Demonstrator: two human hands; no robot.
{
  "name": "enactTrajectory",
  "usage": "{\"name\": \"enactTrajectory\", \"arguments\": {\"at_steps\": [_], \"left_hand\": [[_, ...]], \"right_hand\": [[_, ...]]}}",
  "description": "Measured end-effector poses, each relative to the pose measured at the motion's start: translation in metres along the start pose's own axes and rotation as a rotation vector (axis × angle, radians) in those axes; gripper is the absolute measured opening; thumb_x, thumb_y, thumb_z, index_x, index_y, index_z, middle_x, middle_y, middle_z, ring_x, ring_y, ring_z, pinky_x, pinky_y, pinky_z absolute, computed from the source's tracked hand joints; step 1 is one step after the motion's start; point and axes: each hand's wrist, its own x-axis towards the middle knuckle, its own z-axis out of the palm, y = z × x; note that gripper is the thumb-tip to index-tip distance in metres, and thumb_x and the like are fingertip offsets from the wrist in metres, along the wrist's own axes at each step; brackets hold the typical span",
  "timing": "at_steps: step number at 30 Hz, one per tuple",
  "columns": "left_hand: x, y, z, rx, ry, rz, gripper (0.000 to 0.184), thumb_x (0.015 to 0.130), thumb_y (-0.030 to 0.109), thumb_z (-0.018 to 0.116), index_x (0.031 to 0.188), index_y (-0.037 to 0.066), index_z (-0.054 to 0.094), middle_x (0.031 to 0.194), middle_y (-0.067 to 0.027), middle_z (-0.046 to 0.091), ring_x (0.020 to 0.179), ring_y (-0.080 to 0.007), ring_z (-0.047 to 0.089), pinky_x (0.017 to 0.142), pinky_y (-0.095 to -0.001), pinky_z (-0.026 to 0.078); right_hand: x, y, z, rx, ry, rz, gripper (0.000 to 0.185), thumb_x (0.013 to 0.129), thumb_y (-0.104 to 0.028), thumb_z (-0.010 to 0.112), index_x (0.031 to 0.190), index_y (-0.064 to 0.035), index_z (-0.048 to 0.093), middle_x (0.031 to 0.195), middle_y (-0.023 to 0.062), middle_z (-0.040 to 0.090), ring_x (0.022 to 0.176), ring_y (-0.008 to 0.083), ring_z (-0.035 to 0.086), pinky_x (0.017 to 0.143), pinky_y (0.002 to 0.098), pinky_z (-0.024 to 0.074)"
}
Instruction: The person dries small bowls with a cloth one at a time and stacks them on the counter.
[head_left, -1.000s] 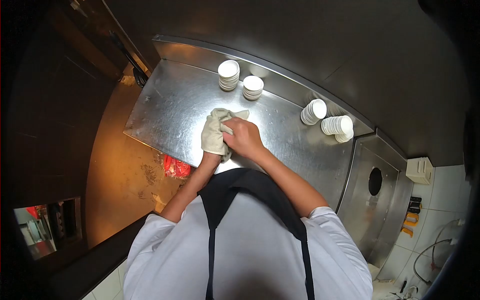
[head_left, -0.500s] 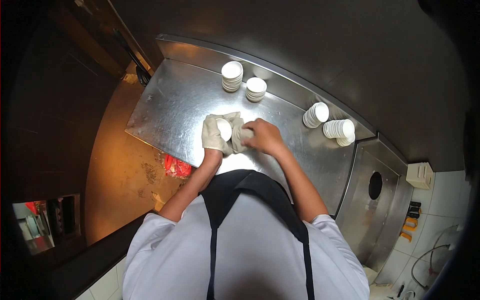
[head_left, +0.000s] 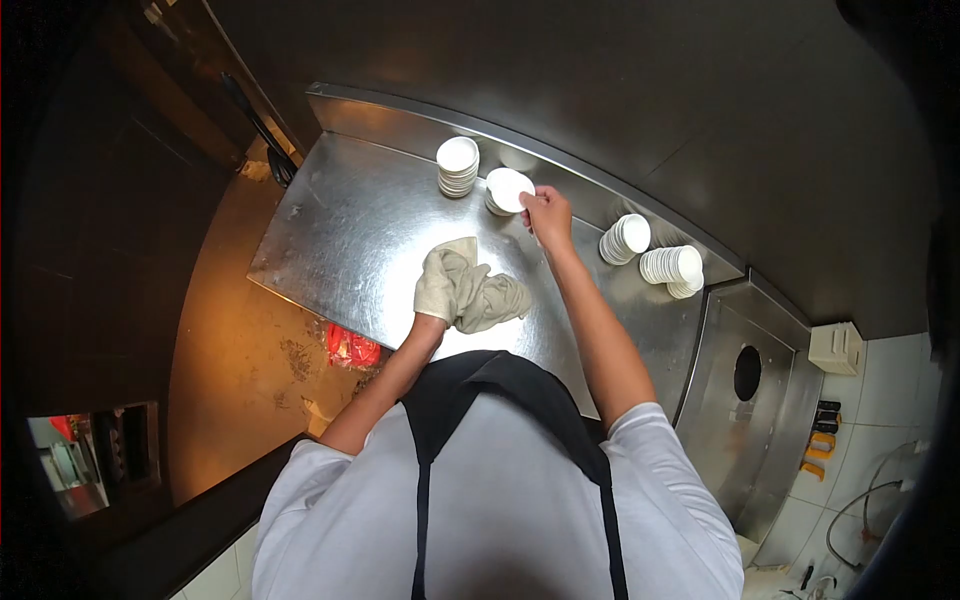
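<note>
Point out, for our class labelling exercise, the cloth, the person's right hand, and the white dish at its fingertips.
Cloth [head_left: 484, 298]: head view, on its bunched folds.
Right hand [head_left: 549, 214]: head view, on the middle of the hand.
White dish [head_left: 513, 189]: head view, on its round face.

Single head-worn view, facing forward and down, near counter [head_left: 345, 220]

A cream box [head_left: 836, 347] sits beside white tiles [head_left: 895, 380], near orange objects [head_left: 822, 442].

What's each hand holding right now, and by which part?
The right hand holds a white dish by its rim, over the short stack. The cloth covers the left hand, so its grip there cannot be told.
</note>
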Motion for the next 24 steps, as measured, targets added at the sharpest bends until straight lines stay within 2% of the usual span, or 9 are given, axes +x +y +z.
{"name": "enactTrajectory", "arguments": {"at_steps": [5, 9, 10, 12, 15, 17, 20, 23, 24], "left_hand": [[0.025, -0.023, -0.018, -0.016, -0.08, 0.046, 0.053, 0.111, 0.049, 0.047, 0.132, 0.002, 0.06, 0.122, -0.0125, 0.068, 0.108, -0.0232, 0.067, 0.097, -0.0347, 0.056], [0.007, 0.008, -0.007, -0.494, -0.23, -0.211, 0.052, 0.112, 0.049, 0.046, 0.135, 0.004, 0.058, 0.121, -0.0117, 0.067, 0.108, -0.0245, 0.069, 0.096, -0.037, 0.058], [-0.004, 0.022, -0.004, -0.524, -0.266, -0.232, 0.052, 0.113, 0.05, 0.047, 0.137, 0.005, 0.057, 0.122, -0.0112, 0.066, 0.117, -0.0242, 0.067, 0.103, -0.0412, 0.057], [-0.014, 0.034, -0.011, -0.54, -0.458, -0.205, 0.053, 0.113, 0.05, 0.046, 0.14, 0.005, 0.057, 0.126, -0.0094, 0.064, 0.123, -0.0225, 0.065, 0.109, -0.0417, 0.053], [-0.037, 0.065, -0.01, -0.56, -0.647, -0.229, 0.052, 0.114, 0.047, 0.048, 0.149, 0.008, 0.054, 0.141, -0.0062, 0.061, 0.134, -0.0223, 0.06, 0.118, -0.0423, 0.047], [-0.073, 0.117, 0.005, -0.71, -0.859, -0.208, 0.052, 0.111, 0.044, 0.054, 0.151, 0.01, 0.053, 0.147, -0.0057, 0.06, 0.136, -0.0236, 0.06, 0.119, -0.0419, 0.045], [-0.05, 0.096, 0.016, -0.169, -0.596, 0.063, 0.048, 0.103, 0.04, 0.063, 0.14, 0.01, 0.058, 0.142, -0.0106, 0.06, 0.131, -0.0281, 0.059, 0.113, -0.0417, 0.046], [-0.055, 0.106, 0.041, 0.66, -0.516, 0.731, 0.042, 0.098, 0.039, 0.066, 0.128, 0.01, 0.061, 0.128, -0.0109, 0.061, 0.12, -0.0296, 0.061, 0.105, -0.0431, 0.046], [-0.058, 0.108, 0.049, 0.775, -0.492, 0.815, 0.04, 0.097, 0.039, 0.067, 0.124, 0.01, 0.062, 0.124, -0.011, 0.062, 0.116, -0.0301, 0.061, 0.103, -0.0436, 0.046]], "right_hand": [[0.015, 0.003, -0.004, 0.211, 0.003, 0.111, 0.032, 0.096, -0.016, 0.075, 0.123, 0.0009, 0.072, 0.081, 0.0081, 0.076, 0.06, 0.0148, 0.069, 0.055, 0.0311, 0.052], [-0.009, 0.009, -0.044, -0.467, 0.289, -0.385, 0.031, 0.091, -0.014, 0.077, 0.12, -0.0022, 0.074, 0.088, 0.0113, 0.076, 0.074, 0.0281, 0.073, 0.07, 0.042, 0.056], [-0.028, -0.007, -0.06, -0.615, 0.387, -0.506, 0.031, 0.089, -0.015, 0.078, 0.119, -0.003, 0.075, 0.091, 0.0122, 0.075, 0.081, 0.0322, 0.074, 0.076, 0.0452, 0.0566], [-0.06, -0.029, -0.088, -0.718, 0.495, -0.488, 0.032, 0.087, -0.016, 0.081, 0.117, -0.0042, 0.076, 0.098, 0.0127, 0.073, 0.091, 0.0339, 0.073, 0.08, 0.0471, 0.0566], [-0.072, -0.019, -0.131, -0.986, 0.71, -0.656, 0.03, 0.087, -0.02, 0.083, 0.114, -0.007, 0.078, 0.096, 0.0118, 0.072, 0.09, 0.033, 0.073, 0.079, 0.0457, 0.0564], [-0.073, -0.004, -0.156, -1.017, 0.634, -0.54, 0.024, 0.089, -0.024, 0.081, 0.106, -0.0069, 0.08, 0.097, 0.0117, 0.074, 0.087, 0.0345, 0.073, 0.077, 0.0463, 0.0562], [-0.07, 0.011, -0.173, -0.85, 0.508, -0.395, 0.023, 0.095, -0.028, 0.077, 0.097, -0.0061, 0.082, 0.095, 0.0136, 0.076, 0.083, 0.035, 0.074, 0.075, 0.0445, 0.0558], [-0.063, 0.012, -0.18, -0.658, 0.608, -0.368, 0.024, 0.097, -0.027, 0.076, 0.099, -0.0045, 0.081, 0.088, 0.0132, 0.075, 0.081, 0.0301, 0.074, 0.074, 0.0407, 0.0549], [-0.057, 0.018, -0.181, -0.511, 0.662, -0.452, 0.023, 0.102, -0.026, 0.074, 0.103, -0.0035, 0.081, 0.081, 0.0071, 0.073, 0.073, 0.0183, 0.068, 0.067, 0.0334, 0.051]]}}
